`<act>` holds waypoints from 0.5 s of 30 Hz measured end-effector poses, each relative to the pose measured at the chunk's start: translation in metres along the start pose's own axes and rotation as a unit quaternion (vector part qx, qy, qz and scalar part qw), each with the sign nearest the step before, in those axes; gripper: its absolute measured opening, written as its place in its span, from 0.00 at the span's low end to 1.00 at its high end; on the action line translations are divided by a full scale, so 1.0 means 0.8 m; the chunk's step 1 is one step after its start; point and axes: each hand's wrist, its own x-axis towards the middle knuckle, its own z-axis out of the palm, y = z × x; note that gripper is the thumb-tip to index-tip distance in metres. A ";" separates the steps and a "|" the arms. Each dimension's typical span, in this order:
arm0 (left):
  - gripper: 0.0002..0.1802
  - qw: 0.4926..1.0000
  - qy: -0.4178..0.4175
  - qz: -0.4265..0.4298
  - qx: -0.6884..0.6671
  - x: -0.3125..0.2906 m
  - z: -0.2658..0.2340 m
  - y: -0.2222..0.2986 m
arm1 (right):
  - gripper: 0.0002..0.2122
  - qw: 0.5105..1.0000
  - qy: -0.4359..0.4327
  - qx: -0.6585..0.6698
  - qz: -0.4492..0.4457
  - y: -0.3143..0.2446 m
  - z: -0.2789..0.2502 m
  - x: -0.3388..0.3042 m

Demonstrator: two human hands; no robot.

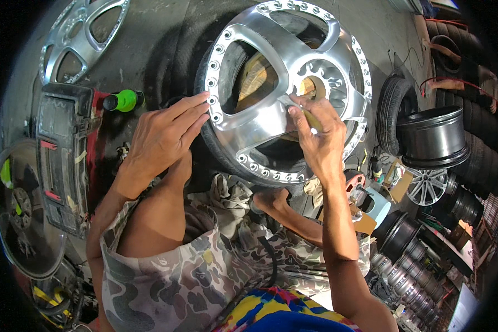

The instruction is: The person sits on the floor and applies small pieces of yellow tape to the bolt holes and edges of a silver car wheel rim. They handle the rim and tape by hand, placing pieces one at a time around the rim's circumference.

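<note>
A shiny silver wheel face (249, 119) with thick spokes and a ring of bolt holes rests on a black tire (204, 130) in front of me. My left hand (163, 133) is open, its straight fingers held side by side and their tips touching the wheel's left outer edge. My right hand (322, 133) pinches what looks like a small folded piece of sandpaper (314, 119), tan with a pale edge. It presses against a spoke near the hub hole. The palm hides part of the folded piece. Through the spoke gaps, something tan shows inside the tire.
A second silver wheel face (86, 33) lies at the far left. Nearer are a bright green bottle (125, 100) and a worn black-and-red toolbox (66, 155). At right stand a tire (395, 113), a dark rim barrel (436, 135) and stacked rims (406, 279).
</note>
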 end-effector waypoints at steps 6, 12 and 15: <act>0.13 1.000 -0.003 -0.003 -0.004 -0.003 0.001 -0.001 | 0.11 1.000 0.018 0.001 -0.011 -0.003 0.006 -0.008; 0.12 1.000 0.014 -0.001 -0.008 -0.008 0.001 -0.002 | 0.11 0.998 0.035 -0.050 -0.019 -0.014 0.012 -0.013; 0.11 0.999 0.036 0.006 -0.010 -0.007 0.003 0.000 | 0.11 0.999 0.030 -0.029 -0.018 -0.023 0.023 -0.026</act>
